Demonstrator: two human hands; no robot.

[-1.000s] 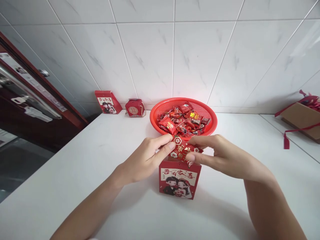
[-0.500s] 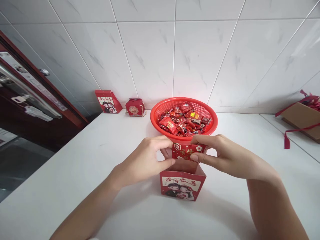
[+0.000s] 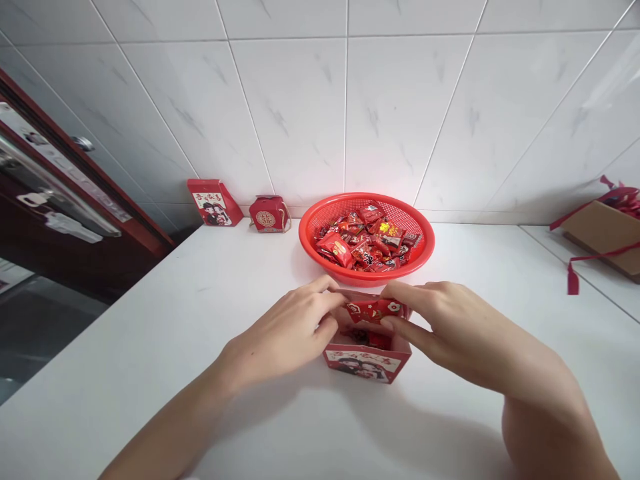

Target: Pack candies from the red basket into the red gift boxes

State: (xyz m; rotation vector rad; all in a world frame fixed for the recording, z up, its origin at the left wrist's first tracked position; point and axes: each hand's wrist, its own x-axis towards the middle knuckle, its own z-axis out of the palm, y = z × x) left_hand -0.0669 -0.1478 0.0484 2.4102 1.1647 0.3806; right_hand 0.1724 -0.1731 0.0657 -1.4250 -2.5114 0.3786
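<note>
Red packet (image 3: 369,311), already within the open box's (image 3: 369,367) mouth at lower centre, pinched by the right hand (image 3: 455,327); the left hand (image 3: 285,327) is just beside, its grip unclear.

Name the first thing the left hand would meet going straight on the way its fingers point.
Most likely the red packet in the grip of the right hand, at the mouth of the open box; the left hand may already touch it, depth being unclear.

Red pkt (image 3: 369,311) w/ wht flowers, red & cream box (image 3: 367,366), red basket (image 3: 306,248); grey-veined wht tiles (image 3: 295,120), wht counter (image 3: 225,287)
</note>
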